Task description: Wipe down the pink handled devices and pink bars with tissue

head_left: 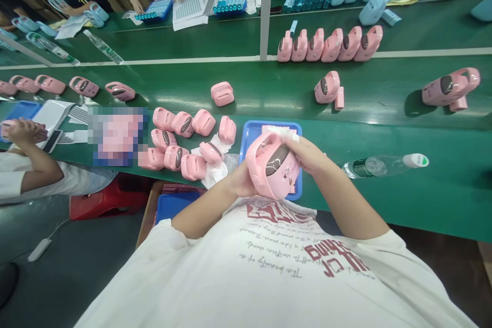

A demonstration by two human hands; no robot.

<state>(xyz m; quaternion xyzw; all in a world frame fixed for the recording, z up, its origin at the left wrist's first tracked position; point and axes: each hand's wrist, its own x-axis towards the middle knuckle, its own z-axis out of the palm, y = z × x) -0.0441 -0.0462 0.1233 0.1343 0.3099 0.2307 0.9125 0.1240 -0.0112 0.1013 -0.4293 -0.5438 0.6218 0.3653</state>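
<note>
A pink plastic device (273,166) with a loop handle, a dark oval window and small printed figures is held tilted in front of my chest. My left hand (244,180) is closed around its lower left side. At its upper right, my right hand (303,154) is closed on a white tissue (282,132), which lies against the device; some of these fingers are hidden behind it. Beneath both hands is a blue tray (251,130) with pink pieces in it. Several similar pink devices (204,122) stand to the left, some on crumpled white tissue (215,173).
A plastic bottle (384,165) lies to the right. Pink devices (222,94) sit spaced along the green strip (172,84) ahead, with a row (330,45) beyond. Co-workers handle blue parts across the table. At left, another person's hand (23,133) holds a pink device.
</note>
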